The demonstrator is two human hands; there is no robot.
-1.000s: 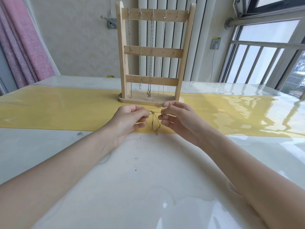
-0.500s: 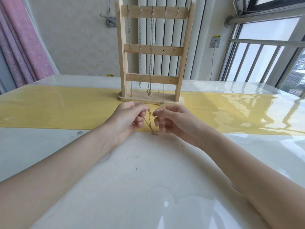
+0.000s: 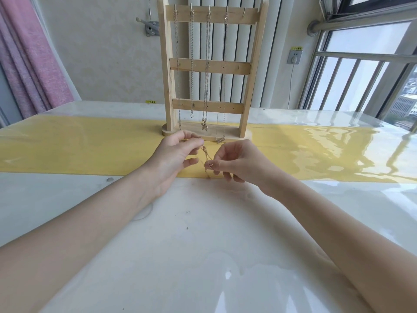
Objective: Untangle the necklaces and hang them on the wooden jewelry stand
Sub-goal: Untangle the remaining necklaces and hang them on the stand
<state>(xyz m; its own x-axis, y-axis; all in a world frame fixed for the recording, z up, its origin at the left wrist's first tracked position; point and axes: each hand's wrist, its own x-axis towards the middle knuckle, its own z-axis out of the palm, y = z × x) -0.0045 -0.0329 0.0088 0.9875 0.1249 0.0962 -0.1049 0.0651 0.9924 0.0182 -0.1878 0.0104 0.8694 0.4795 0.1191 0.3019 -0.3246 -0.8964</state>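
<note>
A thin gold necklace [image 3: 206, 155] with a knot in it stretches between my two hands just above the yellow runner. My left hand [image 3: 174, 155] pinches its upper end near the stand's base. Lower and to the right, my right hand [image 3: 237, 161] pinches the chain at its fingertips, and a short tail hangs down to the table. The wooden jewelry stand [image 3: 208, 66] rises right behind my hands. Several silver chains [image 3: 206, 71] hang from hooks on its top bar; the rightmost hook is bare.
A yellow runner [image 3: 79, 150] crosses the glossy white table [image 3: 191, 245]. Behind the stand are a white radiator and wall, with a pink curtain [image 3: 33, 59] at left and a barred window [image 3: 361, 71] at right.
My hands have drawn apart again: the left rose toward the stand's base, the right dropped lower, and the chain now runs slanted between them. The view has tilted slightly down.
</note>
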